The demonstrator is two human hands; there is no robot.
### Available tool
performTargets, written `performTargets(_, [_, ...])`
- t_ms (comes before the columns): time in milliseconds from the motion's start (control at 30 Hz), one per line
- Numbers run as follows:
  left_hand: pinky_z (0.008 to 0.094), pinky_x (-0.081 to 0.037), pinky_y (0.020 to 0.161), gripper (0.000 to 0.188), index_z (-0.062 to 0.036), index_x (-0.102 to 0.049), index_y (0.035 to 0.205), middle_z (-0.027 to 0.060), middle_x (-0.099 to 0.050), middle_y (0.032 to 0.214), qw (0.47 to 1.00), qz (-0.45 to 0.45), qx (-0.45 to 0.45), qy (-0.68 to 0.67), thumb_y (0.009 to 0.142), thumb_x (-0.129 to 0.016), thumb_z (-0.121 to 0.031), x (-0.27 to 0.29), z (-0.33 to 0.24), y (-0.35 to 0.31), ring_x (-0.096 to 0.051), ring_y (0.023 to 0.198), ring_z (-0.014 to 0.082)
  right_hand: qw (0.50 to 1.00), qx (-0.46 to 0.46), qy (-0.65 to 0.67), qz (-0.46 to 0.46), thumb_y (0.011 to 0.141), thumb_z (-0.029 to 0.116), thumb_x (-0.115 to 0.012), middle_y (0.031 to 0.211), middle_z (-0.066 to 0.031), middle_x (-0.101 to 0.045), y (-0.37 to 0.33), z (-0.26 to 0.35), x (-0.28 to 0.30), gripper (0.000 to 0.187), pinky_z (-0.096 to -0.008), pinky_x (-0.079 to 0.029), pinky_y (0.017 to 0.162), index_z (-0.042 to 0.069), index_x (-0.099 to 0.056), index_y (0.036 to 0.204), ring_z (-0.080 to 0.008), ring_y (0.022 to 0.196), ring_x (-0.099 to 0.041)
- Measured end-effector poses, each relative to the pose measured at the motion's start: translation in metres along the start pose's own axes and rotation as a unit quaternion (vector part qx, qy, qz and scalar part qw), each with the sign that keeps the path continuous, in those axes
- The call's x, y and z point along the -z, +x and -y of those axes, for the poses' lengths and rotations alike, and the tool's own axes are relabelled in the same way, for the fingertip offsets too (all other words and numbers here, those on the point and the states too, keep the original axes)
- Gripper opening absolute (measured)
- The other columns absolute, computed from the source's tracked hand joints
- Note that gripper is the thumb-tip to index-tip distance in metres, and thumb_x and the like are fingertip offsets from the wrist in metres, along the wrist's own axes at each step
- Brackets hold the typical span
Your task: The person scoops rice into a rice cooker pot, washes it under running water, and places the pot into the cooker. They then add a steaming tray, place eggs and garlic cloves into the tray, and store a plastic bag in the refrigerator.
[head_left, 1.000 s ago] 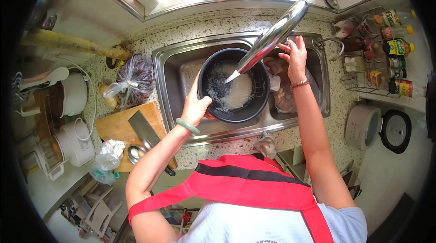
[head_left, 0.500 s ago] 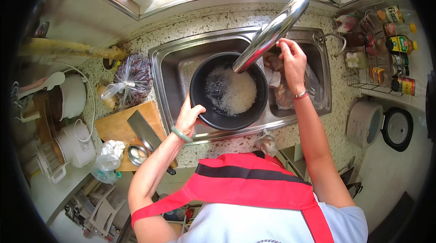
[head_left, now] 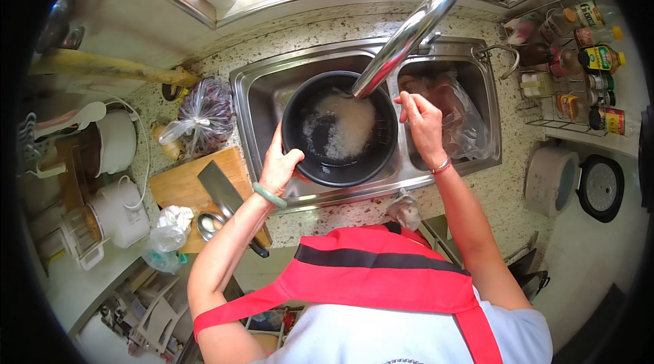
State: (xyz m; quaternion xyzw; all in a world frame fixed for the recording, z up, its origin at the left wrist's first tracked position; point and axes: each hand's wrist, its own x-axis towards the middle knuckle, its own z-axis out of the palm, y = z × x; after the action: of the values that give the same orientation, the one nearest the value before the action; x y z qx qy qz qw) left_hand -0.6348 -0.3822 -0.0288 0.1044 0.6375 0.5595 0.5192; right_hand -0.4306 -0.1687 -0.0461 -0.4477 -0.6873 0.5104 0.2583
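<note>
A round black pot [head_left: 306,166] sits over the left basin of the steel double sink [head_left: 242,91]. White rice [head_left: 351,125] and cloudy water cover part of its bottom. My left hand [head_left: 278,168] grips the near left of the pot, thumb over the rim and fingers on the outside wall. Above the pot slants the chrome faucet [head_left: 412,37], its spout end at the far rim. My right hand [head_left: 422,125] hovers just off the pot's right side, fingers curled in, with nothing visible in them. Clear plastic bags of pinkish food [head_left: 453,112] lie in the right basin.
Left of the sink are a tied bag of dark produce [head_left: 204,115] and a wooden board [head_left: 170,183] with a cleaver [head_left: 225,190] and a metal bowl of eggs [head_left: 210,225]. A wire rack of bottles [head_left: 565,71] and an open-lidded cooker [head_left: 548,180] stand at right.
My right hand has come down from beside the faucet toward the pot's right rim, and its fingers have curled in. The water in the pot looks cloudier. My left hand keeps its grip.
</note>
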Motion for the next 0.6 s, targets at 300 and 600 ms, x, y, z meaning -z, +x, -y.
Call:
performTargets(300, [0.0314, -0.059, 0.043, 0.088, -0.0222, -0.019, 0.153, 0.0128, -0.058, 0.12, 0.995, -0.049, 0.073, 0.046, 0.073, -0.047, 0.004, 0.015, -0.021, -0.009, -0.069, 0.066, 0.0208, 0.99, -0.101, 0.086, 0.057, 0.095, 0.023, -0.062, 0.067, 0.0007, -0.06, -0.037, -0.011, -0.045, 0.028, -0.023, -0.044, 0.054, 0.001, -0.066, 0.112, -0.0047, 0.059, -0.051])
performTargets(600, [0.0293, -0.059, 0.053, 0.086, -0.0201, -0.022, 0.152, 0.009, -0.057, 0.119, 0.993, -0.051, 0.093, 0.048, 0.073, -0.048, 0.004, 0.027, -0.003, -0.011, -0.067, 0.076, 0.0186, 0.999, -0.028, 0.007, 0.038, 0.092, 0.016, -0.064, 0.062, -0.0089, -0.056, -0.05, -0.021, -0.059, 0.027, -0.029, -0.042, 0.053, 0.004, -0.064, 0.117, -0.0127, 0.054, -0.049])
